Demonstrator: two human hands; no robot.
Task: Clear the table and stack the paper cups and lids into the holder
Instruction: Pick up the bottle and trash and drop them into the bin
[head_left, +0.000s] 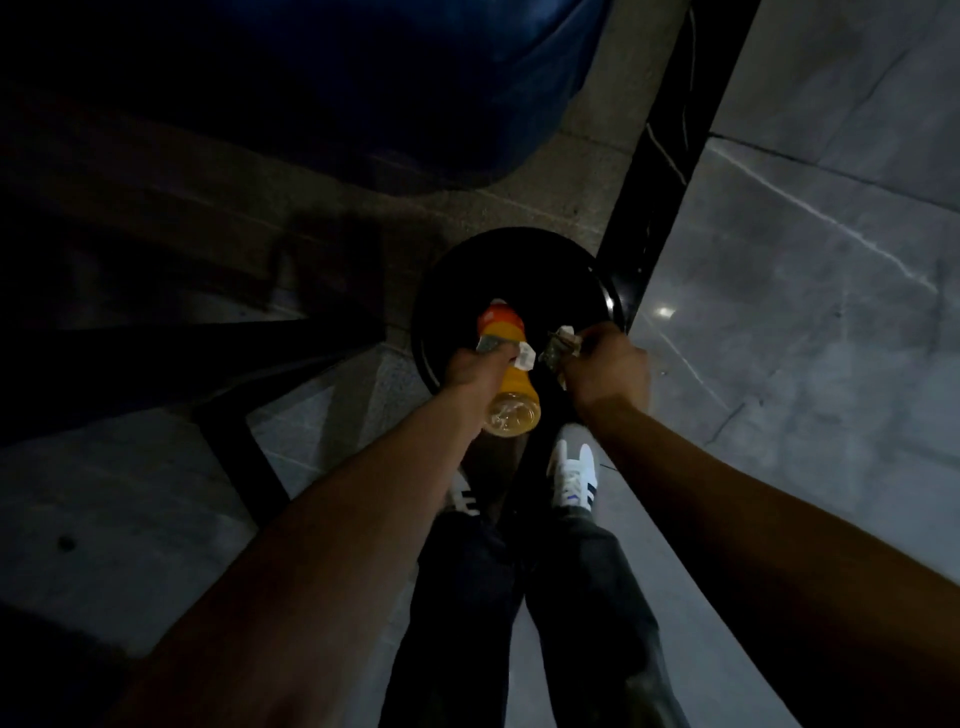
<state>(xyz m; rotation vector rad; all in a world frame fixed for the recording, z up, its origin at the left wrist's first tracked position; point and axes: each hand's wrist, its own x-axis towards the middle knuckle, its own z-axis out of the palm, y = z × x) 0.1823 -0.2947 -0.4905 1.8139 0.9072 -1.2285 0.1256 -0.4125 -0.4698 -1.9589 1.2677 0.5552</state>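
Dim scene, seen from above. Left hand closed round an orange bottle, gripped at the middle of its body. Bottle's long axis running away from the person: red cap end far, over the black bin, clear base near, pointing back toward the legs. Some crumpled paper or label scrap seemingly pinched with the bottle; too dark to be sure.

Right hand closed on a small crumpled wrapper, held just beside the bottle, over the bin's near-right rim. Hands close together, not touching as far as can be told; both above the bin mouth, so either could release first. Probably the rubbish-dropping part of clearing the table: cap end already pointing into the bin, so a simple opening of the fingers should send bottle and wrapper in.

No cups, lids or holder in view, nor the table itself; that part of the task apparently not yet done.

Below: grey tiled floor, glossy to the right, a black upright strip beside the bin, something large and dark blue beyond. White shoes just short of the bin's near edge.
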